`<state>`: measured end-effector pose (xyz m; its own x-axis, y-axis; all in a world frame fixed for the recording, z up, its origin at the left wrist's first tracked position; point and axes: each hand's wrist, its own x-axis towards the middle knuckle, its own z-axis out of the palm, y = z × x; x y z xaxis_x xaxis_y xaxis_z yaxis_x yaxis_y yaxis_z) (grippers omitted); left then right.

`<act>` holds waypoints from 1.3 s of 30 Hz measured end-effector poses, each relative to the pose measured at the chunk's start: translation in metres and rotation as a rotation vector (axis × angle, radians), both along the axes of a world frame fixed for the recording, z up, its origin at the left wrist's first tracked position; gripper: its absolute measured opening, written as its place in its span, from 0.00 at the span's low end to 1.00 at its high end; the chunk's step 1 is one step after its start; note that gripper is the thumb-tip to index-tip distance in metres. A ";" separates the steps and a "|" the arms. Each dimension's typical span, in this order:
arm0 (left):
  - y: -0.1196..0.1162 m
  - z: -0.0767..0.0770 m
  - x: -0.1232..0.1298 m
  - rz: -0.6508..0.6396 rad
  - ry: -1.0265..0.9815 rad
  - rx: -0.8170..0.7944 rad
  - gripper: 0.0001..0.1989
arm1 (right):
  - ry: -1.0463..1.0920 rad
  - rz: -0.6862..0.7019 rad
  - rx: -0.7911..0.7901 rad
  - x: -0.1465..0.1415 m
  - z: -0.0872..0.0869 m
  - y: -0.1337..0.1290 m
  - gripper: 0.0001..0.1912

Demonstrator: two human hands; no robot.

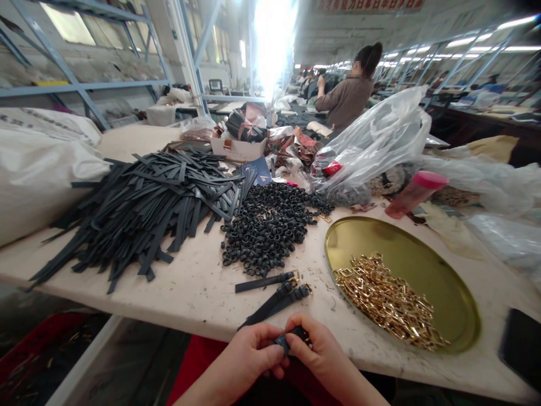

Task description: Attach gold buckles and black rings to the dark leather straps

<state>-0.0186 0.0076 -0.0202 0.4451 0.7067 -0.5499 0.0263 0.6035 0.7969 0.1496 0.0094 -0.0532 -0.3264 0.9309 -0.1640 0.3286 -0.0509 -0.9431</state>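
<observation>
Bare left hand and bare right hand, both pinching one dark, flat, leather-like strap, left of the round gold metal tray; visible length crosswise between them; neither nearer.

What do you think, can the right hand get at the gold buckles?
Probably yes: the gold buckles lie uncovered on the tray near the right hand, and nothing seems in the way. But that hand is pinching a strap, so it may need to let go.
</observation>
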 end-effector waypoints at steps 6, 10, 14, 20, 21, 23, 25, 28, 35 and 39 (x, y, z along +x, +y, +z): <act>-0.009 -0.001 0.005 -0.097 0.065 0.028 0.15 | -0.030 0.079 -0.006 0.009 0.009 -0.015 0.05; -0.017 -0.002 0.008 -0.108 0.076 0.049 0.15 | -0.161 0.177 0.074 0.011 0.017 -0.022 0.05; -0.027 -0.005 0.011 -0.099 0.083 0.077 0.16 | -0.252 0.240 0.171 0.011 0.022 -0.028 0.06; -0.034 0.001 0.008 -0.133 0.135 0.133 0.15 | -0.136 0.124 0.140 0.012 0.015 -0.043 0.05; -0.034 0.004 0.006 -0.165 0.177 0.155 0.13 | -0.126 0.099 0.156 0.011 0.013 -0.046 0.05; -0.035 0.008 0.003 -0.246 0.284 0.207 0.09 | -0.140 0.075 0.206 0.011 0.010 -0.049 0.06; -0.035 0.011 0.001 -0.309 0.369 0.261 0.11 | -0.172 0.085 0.250 0.010 0.009 -0.050 0.05; -0.037 0.010 0.003 -0.325 0.396 0.314 0.11 | -0.188 0.092 0.290 0.010 0.005 -0.052 0.05; -0.032 0.010 0.011 -0.400 0.467 0.335 0.12 | -0.196 0.038 0.399 0.009 -0.011 -0.057 0.05; -0.023 0.013 0.007 -0.428 0.486 0.391 0.12 | -0.200 0.000 0.537 0.004 -0.014 -0.052 0.05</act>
